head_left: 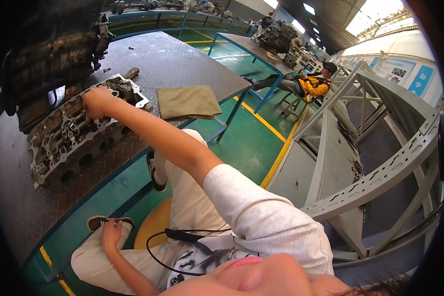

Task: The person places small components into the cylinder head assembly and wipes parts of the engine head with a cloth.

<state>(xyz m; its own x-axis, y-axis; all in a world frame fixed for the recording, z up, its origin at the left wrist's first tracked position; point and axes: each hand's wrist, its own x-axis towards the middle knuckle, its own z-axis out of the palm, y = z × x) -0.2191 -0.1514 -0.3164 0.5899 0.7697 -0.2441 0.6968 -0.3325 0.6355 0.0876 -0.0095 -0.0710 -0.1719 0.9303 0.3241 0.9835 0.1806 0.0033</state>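
Note:
My right hand (97, 102) reaches onto an engine cylinder head (71, 132) lying on the dark treadplate table (34, 222). Its fingers are bent down among the valve-train parts, closed on something I cannot make out. A large dark engine (49, 54) stands directly behind that part. Beside my right forearm lies a folded olive cloth (187, 102). Low at the left, my left hand (112, 232) is on my lower leg (91, 251) by the shoe, fingers curled over it. Small bolts (107, 70) lie behind the cylinder head.
A blue-legged bench (251, 47) carries engine parts (281, 39). A person in yellow (313, 85) sits on a stool beside it, legs stretched out. A grey metal frame (370, 187) fills the right side. I sit on a yellow stool (150, 227).

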